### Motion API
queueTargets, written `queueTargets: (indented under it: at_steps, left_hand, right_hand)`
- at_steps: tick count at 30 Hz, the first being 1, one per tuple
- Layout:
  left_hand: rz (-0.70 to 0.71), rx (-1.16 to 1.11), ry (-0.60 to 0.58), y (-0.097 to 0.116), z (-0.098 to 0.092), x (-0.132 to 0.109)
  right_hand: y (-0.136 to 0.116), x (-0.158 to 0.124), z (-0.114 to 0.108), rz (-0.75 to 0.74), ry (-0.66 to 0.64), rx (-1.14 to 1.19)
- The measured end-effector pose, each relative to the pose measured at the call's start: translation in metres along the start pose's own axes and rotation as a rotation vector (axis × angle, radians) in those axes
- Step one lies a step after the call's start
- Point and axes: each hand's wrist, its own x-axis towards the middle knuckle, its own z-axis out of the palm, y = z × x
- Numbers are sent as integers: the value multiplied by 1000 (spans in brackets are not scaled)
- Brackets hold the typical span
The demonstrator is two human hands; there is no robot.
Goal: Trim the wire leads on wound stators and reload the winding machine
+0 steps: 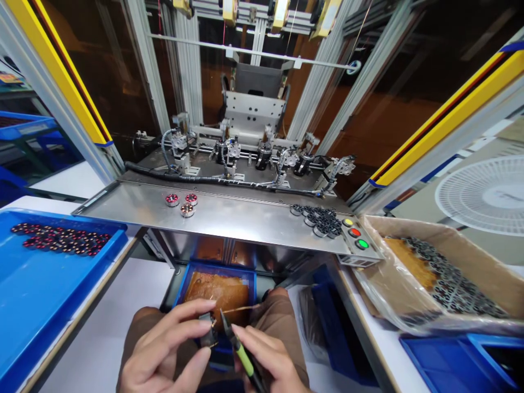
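Note:
My left hand (172, 344) is closed around a small dark wound motor core (208, 330), pinched between thumb and fingers, with copper showing on its right side. In my right hand (270, 360) is a pair of slim pointed pliers (242, 352) with green and black handles. Their dark tip points up and sits just right of the core; whether it touches is hard to tell. A thin copper wire (241, 309) runs rightward from near the tip. Both hands are above my lap, in front of a blue bin (254, 278) with a brown bottom.
On the metal ledge (245, 218) lie several red and copper wound cores (172, 200) and a pile of black cores (323, 219), beside a button panel (355, 233). A winding machine (254, 147) stands behind. A blue tray (24, 295) is left; a lined carton (368, 273) and fan (487, 194) right.

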Motion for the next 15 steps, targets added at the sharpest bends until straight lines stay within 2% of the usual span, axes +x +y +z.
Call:
queueTargets:
  at_steps: [2, 7, 11, 15]
  left_hand:
    - [64, -9, -23, -2, -1, 1]
    - [186, 194, 37, -10, -12, 5]
    - [348, 463, -85, -11, -21, 9]
    - [437, 594, -141, -14, -22, 10]
  right_hand:
    - [-5, 4, -4, 55, 31, -1]
    - [0, -5, -15, 241, -55, 35]
    - [4, -23, -25, 335, -137, 133]
    - [-13, -29, -34, 447, -207, 262]
